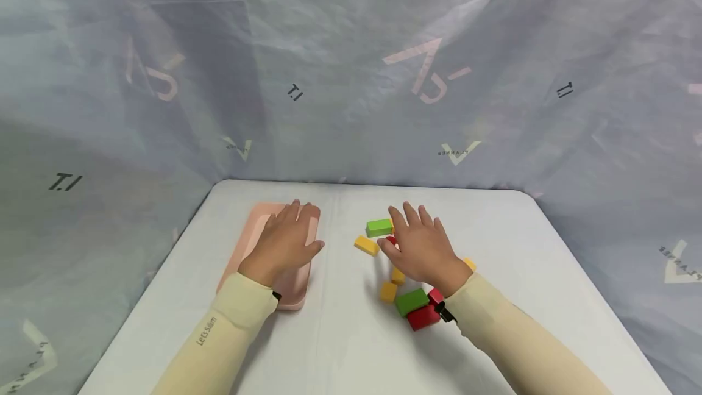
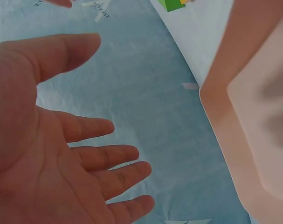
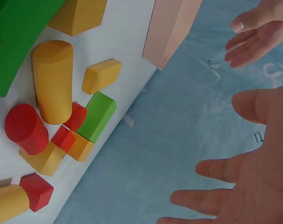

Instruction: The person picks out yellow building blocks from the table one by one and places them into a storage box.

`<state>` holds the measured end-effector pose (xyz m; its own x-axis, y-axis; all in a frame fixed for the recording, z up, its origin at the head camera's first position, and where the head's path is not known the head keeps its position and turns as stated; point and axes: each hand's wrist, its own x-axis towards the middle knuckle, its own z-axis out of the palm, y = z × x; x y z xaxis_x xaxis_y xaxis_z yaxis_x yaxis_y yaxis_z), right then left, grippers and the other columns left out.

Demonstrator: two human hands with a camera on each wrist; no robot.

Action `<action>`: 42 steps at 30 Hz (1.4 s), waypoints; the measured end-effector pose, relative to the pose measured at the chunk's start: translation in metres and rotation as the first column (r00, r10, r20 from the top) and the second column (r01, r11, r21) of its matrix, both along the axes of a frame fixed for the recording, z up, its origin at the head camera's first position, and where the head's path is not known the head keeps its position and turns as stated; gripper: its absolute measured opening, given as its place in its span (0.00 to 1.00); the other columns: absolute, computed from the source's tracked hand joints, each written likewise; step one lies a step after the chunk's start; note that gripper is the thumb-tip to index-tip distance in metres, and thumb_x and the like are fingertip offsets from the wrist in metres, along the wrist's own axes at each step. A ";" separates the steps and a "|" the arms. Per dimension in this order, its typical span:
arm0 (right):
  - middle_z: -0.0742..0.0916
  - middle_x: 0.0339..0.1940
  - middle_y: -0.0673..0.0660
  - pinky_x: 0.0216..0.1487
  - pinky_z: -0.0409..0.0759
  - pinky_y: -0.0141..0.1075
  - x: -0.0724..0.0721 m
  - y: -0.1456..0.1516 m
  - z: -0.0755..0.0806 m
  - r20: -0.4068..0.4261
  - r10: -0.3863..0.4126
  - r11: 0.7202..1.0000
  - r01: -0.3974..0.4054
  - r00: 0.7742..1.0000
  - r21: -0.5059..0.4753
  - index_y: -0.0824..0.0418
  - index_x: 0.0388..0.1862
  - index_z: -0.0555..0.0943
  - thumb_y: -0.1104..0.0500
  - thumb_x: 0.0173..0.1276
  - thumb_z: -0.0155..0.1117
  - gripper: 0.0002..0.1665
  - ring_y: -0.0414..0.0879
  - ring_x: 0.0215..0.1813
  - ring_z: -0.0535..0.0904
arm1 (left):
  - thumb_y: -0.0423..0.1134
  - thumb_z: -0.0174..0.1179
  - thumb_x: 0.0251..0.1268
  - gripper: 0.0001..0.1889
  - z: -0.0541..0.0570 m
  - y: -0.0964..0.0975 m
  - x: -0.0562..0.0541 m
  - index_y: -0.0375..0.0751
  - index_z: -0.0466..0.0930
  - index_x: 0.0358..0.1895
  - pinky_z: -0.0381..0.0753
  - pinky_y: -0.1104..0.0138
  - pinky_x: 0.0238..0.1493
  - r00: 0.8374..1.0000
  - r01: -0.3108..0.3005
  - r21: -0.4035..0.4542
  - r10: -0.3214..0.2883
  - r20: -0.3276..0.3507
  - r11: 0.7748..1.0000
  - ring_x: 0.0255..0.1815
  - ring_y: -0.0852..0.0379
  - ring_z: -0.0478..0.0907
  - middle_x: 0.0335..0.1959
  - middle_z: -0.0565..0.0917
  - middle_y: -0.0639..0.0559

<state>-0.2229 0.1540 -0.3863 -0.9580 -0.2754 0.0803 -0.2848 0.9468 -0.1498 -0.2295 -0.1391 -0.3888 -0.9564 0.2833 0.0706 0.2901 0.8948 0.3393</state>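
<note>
Since both my hands hang in the air with the fingers spread, they grasp nothing at all. Nearest to me, by the wrist of my right hand [image 1: 422, 249], lie a red block [image 1: 424, 317] and a dark green block [image 1: 412, 302]; whether one leans on the other, I cannot tell. To the left of this wrist is a yellow cube [image 1: 388, 291]. More pieces lie about the palm, where my own hand hides them from above; the right wrist view shows among them a yellow cylinder [image 3: 53, 84] and a red cylinder [image 3: 25, 128]. All lie at odd angles, so I judge that their order has no special meaning.

Below my left hand [image 1: 282, 245] is the tray [image 1: 296, 306], its inside partly covered by the hand. It stands well apart from the pieces, perhaps so that each hand has its own side; its raised rim makes a low barrier between. Past my right thumb is a yellow block [image 1: 366, 245], and farther a light green block [image 1: 378, 228]. Beyond my fingertips the table [image 1: 345, 346] ends, and a grey sheet [image 1: 340, 78] closes the far side.
</note>
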 end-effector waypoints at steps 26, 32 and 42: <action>0.63 0.82 0.66 0.76 0.60 0.66 0.003 0.009 -0.007 0.038 0.018 0.998 -0.015 0.999 -0.057 0.56 0.83 0.58 0.36 0.77 0.52 0.45 0.68 0.82 0.59 | 0.50 0.62 0.71 0.50 -0.036 -0.098 0.000 0.21 0.43 0.80 0.51 0.31 0.74 0.962 -0.190 0.013 0.184 0.200 0.982 0.80 0.21 0.45 0.80 0.47 0.19; 0.63 0.83 0.66 0.77 0.60 0.64 0.003 0.011 -0.009 0.063 0.022 0.998 -0.018 0.998 -0.061 0.57 0.83 0.57 0.36 0.77 0.53 0.45 0.68 0.82 0.59 | 0.47 0.63 0.70 0.51 -0.045 -0.116 0.006 0.18 0.40 0.78 0.56 0.32 0.73 0.950 -0.204 0.071 0.180 0.255 0.976 0.77 0.18 0.48 0.78 0.48 0.18; 0.63 0.83 0.67 0.78 0.59 0.62 0.005 0.014 -0.010 0.095 0.014 0.997 -0.007 0.995 -0.071 0.57 0.83 0.58 0.37 0.77 0.53 0.45 0.69 0.82 0.57 | 0.44 0.65 0.67 0.48 -0.049 -0.130 0.009 0.13 0.47 0.74 0.71 0.36 0.63 0.926 -0.236 0.044 0.211 0.314 0.971 0.69 0.21 0.66 0.67 0.65 0.15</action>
